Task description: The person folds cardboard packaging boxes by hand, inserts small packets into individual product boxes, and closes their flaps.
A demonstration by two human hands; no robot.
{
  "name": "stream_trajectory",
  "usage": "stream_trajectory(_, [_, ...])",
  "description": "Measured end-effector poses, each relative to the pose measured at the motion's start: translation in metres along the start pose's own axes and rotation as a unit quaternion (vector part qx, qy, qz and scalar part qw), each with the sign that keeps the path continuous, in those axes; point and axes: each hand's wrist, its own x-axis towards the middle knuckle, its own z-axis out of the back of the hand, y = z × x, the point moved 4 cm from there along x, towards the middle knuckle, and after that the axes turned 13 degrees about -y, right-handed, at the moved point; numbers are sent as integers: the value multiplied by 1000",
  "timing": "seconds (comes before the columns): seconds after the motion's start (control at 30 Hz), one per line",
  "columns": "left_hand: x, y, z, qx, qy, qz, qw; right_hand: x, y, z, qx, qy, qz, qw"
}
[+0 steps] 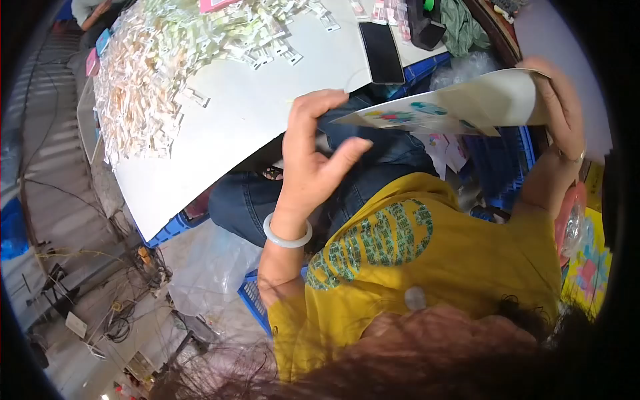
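Note:
My right hand (561, 110) grips the far end of a stiff white sheet (480, 97), its fingers folded over the edge. The sheet looks like thin card, is held nearly edge-on and is slightly bent. Colourful printing shows on its underside near the pointed end. Around that pointed end my left hand (312, 150) is spread, thumb and fingers apart, apparently without touching it. A pale bracelet (287, 232) circles the left wrist. Both hands are above my lap, in front of my yellow shirt (467, 247).
A white table (220, 143) bears a large heap of small clear-wrapped pieces (153, 87). A black phone (382, 53) lies near its edge. Blue crates (257, 300) and clear plastic bags (210, 267) are below. Another person's arm (93, 15) shows at upper left.

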Motion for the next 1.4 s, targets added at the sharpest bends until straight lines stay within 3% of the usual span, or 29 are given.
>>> stream_trajectory(0.07, [2,-3,-11,69,36,-22,997,22,22,-20,-88,1,141,986])
stream_trajectory(0.1, [-2,-22,-12,100,42,-37,993,33,48,-24,-87,21,147,985])
stream_trajectory(0.17, [-10,-1,-8,91,96,139,982,62,52,-56,-51,34,161,985])
stream_trajectory(0.33, [-25,20,44,58,-119,197,971,103,87,-97,-116,-190,289,931])
stream_trajectory(0.43, [-32,9,75,78,-169,198,962,99,98,-137,20,-108,360,927])
stream_trajectory(0.6, [-42,-2,107,53,-251,180,950,108,76,-229,205,60,196,957])
stream_trajectory(0.7, [-56,10,126,19,-304,205,930,111,55,-260,200,231,68,950])
stream_trajectory(0.73, [-61,15,131,2,-319,226,920,107,48,-272,195,252,67,945])
stream_trajectory(0.77, [-68,23,137,-16,-335,245,910,97,49,-273,183,207,128,953])
stream_trajectory(0.83, [-78,44,144,-14,-353,240,904,93,50,-277,137,309,52,940])
stream_trajectory(0.9, [-80,58,140,10,-387,207,899,85,52,-280,178,261,75,946])
stream_trajectory(0.93, [-86,64,141,107,-366,232,895,81,55,-280,200,237,85,947])
stream_trajectory(0.97, [-93,71,136,104,-386,247,883,82,62,-278,192,207,143,949])
stream_trajectory(1.03, [-90,61,123,312,-324,169,877,86,78,-270,174,145,253,941])
stream_trajectory(1.07, [-89,57,117,331,-291,153,884,90,86,-268,153,124,271,942])
stream_trajectory(1.1, [-91,55,112,278,-265,211,899,93,92,-270,158,99,298,936])
stream_trajectory(1.17, [-100,68,106,9,-277,254,927,101,105,-279,168,47,353,919])
stream_trajectory(1.2, [-103,67,102,-39,-251,265,930,102,110,-290,194,40,363,911])
stream_trajectory(1.3, [-103,68,96,17,-255,283,925,107,132,-329,187,37,419,888])
stream_trajectory(1.4, [-107,69,112,60,-305,318,896,112,154,-374,168,110,424,883])
